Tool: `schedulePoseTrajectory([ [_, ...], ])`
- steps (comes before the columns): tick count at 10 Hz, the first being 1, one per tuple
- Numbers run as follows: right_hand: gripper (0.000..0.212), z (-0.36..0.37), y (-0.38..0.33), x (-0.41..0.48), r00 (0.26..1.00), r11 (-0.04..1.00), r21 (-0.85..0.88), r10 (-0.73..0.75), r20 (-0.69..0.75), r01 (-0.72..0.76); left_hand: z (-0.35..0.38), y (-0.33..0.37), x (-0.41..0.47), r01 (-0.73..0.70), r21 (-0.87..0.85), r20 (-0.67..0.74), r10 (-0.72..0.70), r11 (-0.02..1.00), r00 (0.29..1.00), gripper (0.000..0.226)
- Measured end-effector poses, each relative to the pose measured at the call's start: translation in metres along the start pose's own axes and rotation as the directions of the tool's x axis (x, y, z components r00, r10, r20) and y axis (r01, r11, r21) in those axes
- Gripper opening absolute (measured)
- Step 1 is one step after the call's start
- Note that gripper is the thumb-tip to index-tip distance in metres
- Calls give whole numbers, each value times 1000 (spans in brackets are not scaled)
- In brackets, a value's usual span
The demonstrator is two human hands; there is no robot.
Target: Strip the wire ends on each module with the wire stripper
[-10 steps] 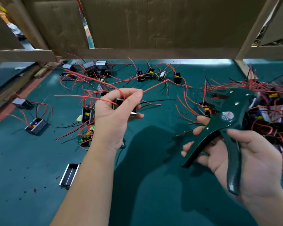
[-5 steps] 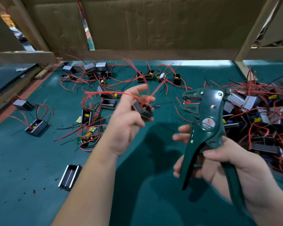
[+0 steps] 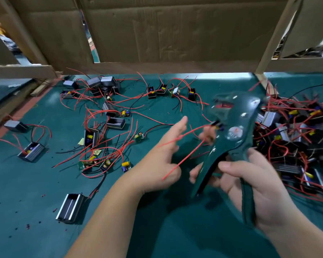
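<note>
Clamping the stripper (image 3: pixel 233 127), the right hand (image 3: pixel 254 183) has its head just right of the module (image 3: pixel 217 125); wire (image 3: pixel 183 159) trails across the left hand (image 3: pixel 162 161), grip too blurred to tell.

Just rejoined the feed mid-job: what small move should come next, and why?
Probably bring a free red wire end round into the mouth of the wire stripper. The left hand holds a small module just beside it, but its red wires trail back across the palm, none visibly in the tool. The right hand grips both handles, so it looks ready to squeeze.
</note>
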State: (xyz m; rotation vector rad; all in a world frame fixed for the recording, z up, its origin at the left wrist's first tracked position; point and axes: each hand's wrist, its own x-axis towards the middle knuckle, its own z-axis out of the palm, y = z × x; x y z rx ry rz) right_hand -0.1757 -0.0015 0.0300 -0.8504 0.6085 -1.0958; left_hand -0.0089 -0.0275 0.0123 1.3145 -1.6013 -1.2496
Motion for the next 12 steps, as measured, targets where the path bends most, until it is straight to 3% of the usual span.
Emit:
schedulePoseTrajectory([
  [1, 26, -6, -7, 3, 933, 949, -246, -260, -250, 199, -14, -16, -2, 67, -78, -220, -83, 995, 972, 89],
  [2, 24, -16, -13, 4, 888, 914, -366, -309, -341, 177, -25, -20, 10, 117, -187, -431, -188, 975, 882, 82],
  [3, 27, -13, -16, 3, 876, 856, -494, -347, -334, 151, -37, -22, 10, 109, -265, -489, -231, 958, 841, 85],
  [4, 24, -6, -18, -2, 876, 765, -613, -420, -238, 200, -46, -26, 9, 93, -242, -538, -214, 966, 815, 94],
  [5, 23, -10, -16, -5, 914, 811, -552, -354, -198, 195, -59, -31, 7, 78, -155, -701, -165, 985, 694, 79],
  [6, 36, -7, -15, -5, 952, 766, -638, -248, -182, 78, -71, -36, 4, 150, 71, -866, -14, 986, 500, 64],
  [7, 43, -2, -13, -7, 967, 567, -821, -239, -90, 64, -70, -35, 2, 95, 121, -884, 64, 988, 462, 55],
  [8, 58, 4, -6, -13, 961, 250, -967, -276, -32, 40, -64, -33, 3, 18, 126, -871, 102, 992, 481, 51],
  [9, 71, 9, 4, -16, 978, -98, -995, -211, 12, -9, -62, -33, 6, -6, 102, -867, 92, 995, 490, 48],
  [10, 70, 7, 16, -15, 995, -258, -964, -66, 78, 59, -60, -36, 7, 23, 120, -845, 90, 992, 526, 46],
  [11, 58, 6, 17, -15, 992, -245, -966, -73, 104, 83, -58, -39, 4, 54, 233, -824, 168, 971, 540, 46],
  [12, 40, 8, 16, -19, 952, -66, -964, -154, 264, 257, -54, -40, 3, 105, 323, -788, 205, 941, 581, 46],
])
